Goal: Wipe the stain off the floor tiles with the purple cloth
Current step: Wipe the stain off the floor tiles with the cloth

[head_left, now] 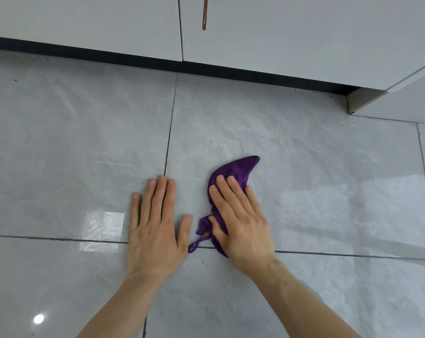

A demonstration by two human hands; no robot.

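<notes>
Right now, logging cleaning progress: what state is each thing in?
purple cloth: bunched, flat on the tile, under the right hand.
right hand: palm down, pressing the cloth.
left hand: bare, flat on the floor.
stain: brownish mark on the grout line, uncovered.
cabinet doors: shut.

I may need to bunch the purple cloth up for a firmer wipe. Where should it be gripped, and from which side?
Grip the purple cloth at its bunched middle, under the right hand that lies flat on it, coming from above. The far tip is thin and pointed, and the near loop is only a string; either would probably just drag.
</notes>
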